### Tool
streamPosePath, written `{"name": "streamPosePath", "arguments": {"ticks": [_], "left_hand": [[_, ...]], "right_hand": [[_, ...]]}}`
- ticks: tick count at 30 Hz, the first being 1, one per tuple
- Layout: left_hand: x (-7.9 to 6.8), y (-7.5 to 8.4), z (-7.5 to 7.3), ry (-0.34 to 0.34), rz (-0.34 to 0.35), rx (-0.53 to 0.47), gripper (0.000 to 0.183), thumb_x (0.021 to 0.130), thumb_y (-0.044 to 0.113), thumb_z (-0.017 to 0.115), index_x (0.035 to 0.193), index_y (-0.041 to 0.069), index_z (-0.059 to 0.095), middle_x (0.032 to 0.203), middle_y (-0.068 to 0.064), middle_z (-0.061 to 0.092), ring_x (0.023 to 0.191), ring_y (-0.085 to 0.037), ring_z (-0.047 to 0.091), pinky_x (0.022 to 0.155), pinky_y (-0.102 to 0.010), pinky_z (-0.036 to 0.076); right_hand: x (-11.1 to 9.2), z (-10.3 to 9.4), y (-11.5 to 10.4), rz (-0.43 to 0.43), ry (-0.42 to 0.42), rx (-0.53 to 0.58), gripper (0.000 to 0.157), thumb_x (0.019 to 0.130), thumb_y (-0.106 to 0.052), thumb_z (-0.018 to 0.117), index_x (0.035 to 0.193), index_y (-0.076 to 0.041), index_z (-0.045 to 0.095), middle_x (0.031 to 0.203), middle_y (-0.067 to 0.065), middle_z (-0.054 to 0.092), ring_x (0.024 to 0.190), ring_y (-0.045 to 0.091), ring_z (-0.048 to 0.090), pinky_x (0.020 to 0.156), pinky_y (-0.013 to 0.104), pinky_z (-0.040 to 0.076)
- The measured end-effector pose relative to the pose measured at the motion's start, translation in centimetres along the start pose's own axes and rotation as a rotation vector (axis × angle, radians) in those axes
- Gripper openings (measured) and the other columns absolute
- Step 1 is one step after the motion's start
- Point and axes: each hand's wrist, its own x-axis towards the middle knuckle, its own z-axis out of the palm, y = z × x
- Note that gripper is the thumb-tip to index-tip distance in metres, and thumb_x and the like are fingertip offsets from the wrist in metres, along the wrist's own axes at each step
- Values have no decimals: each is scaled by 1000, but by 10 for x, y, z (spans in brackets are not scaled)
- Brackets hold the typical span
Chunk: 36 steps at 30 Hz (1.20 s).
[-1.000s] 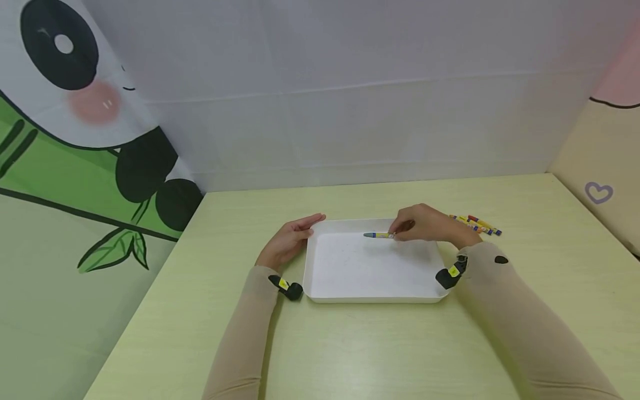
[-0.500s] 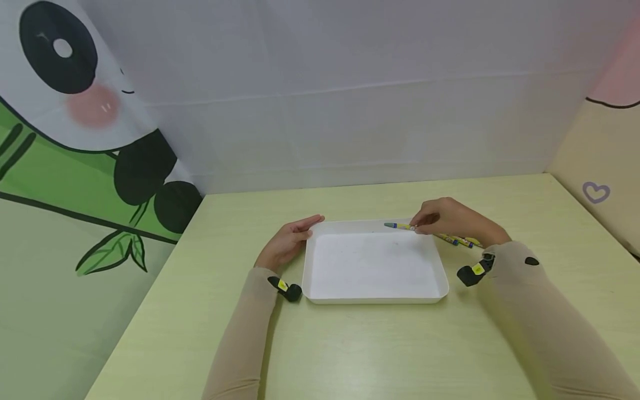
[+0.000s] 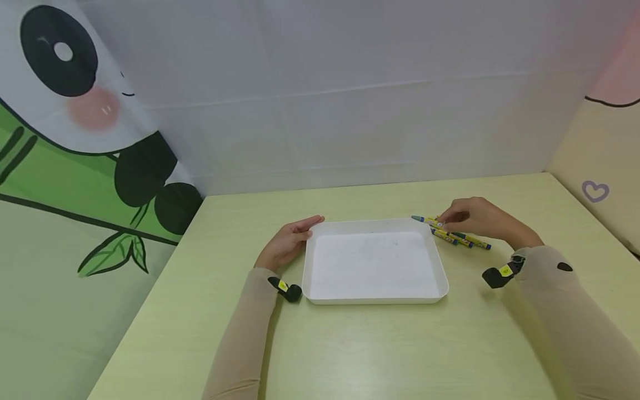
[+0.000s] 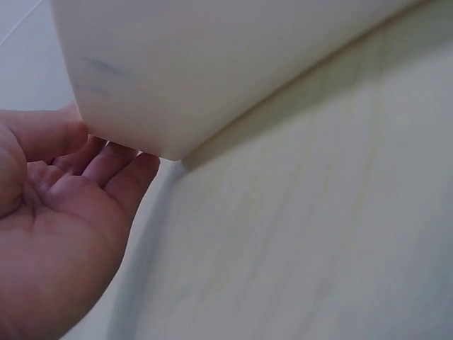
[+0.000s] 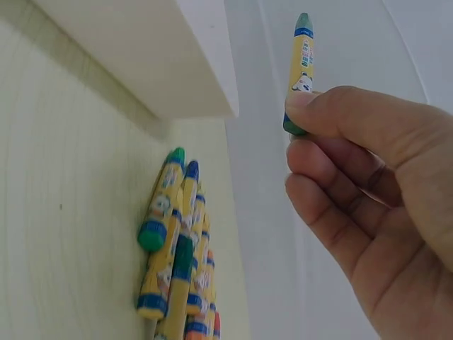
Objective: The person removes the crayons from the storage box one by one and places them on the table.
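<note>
My right hand [image 3: 482, 219] pinches a green crayon [image 5: 302, 60] in a yellow wrapper between thumb and index finger. Its green tip points left, just above the right back corner of a white tray [image 3: 372, 299]. Below that hand, a small pile of crayons [image 3: 461, 239] in yellow wrappers lies on the table beside the tray. In the right wrist view, green and blue tips show in the pile [image 5: 185, 241]. At the tray's left back corner, my left hand [image 3: 284, 244] grips the edge, thumb on the near side and fingers behind, as the left wrist view shows.
The tray stands on a light wooden table [image 3: 370, 355]. A pale cloth wall [image 3: 370, 128] rises behind the table, with printed cloth panels at left and right. Each wrist carries a small black camera [image 3: 497, 276].
My right hand has moved right with the green crayon, from over the tray to above the crayon pile. The left hand and tray have stayed in place.
</note>
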Motion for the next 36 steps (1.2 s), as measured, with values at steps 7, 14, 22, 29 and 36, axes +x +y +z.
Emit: {"name": "streamPosePath", "arguments": {"ticks": [7, 14, 22, 29, 36], "left_hand": [[-2, -1, -1, -11, 15, -12, 48, 98, -7, 39, 146, 3, 40, 154, -9, 36, 145, -19, 26, 119, -41, 22], [-5, -1, -2, -19, 11, -13, 48, 99, -6, 40, 146, 3, 40, 154, -9, 36, 146, -19, 26, 119, -40, 23], [-8, -2, -3, -22, 16, -16, 48, 99, -7, 39, 146, 2, 40, 154, -10, 36, 146, -20, 26, 119, -40, 22], [-10, -1, -3, -28, 4, -19, 48, 99, -7, 39, 146, 3, 39, 154, -9, 36, 146, -20, 26, 118, -40, 23], [-12, -2, -4, -28, 7, -16, 48, 99, -8, 38, 146, 2, 38, 154, -10, 35, 146, -20, 25, 119, -40, 22]], "right_hand": [[-15, -2, 15, 55, 24, 0, 20, 91, -20, 67, 106, -9, 73, 98, 1, 67, 82, 2, 58, 69, 22, 50], [-29, 0, 28, 85, 44, -5, 19, 90, -17, 68, 105, -7, 73, 99, 4, 68, 83, -4, 58, 70, 20, 51], [-45, 1, 40, 119, 67, -37, 18, 90, -19, 68, 104, -9, 74, 97, 2, 69, 82, -7, 54, 68, 20, 48], [-59, 0, 49, 174, 58, -40, 23, 91, -24, 66, 107, -9, 73, 105, 7, 70, 85, -10, 52, 70, 20, 48], [-68, 4, 58, 200, 44, -63, 22, 92, -23, 66, 106, -8, 73, 107, 11, 70, 84, -12, 51, 71, 19, 48]]}}
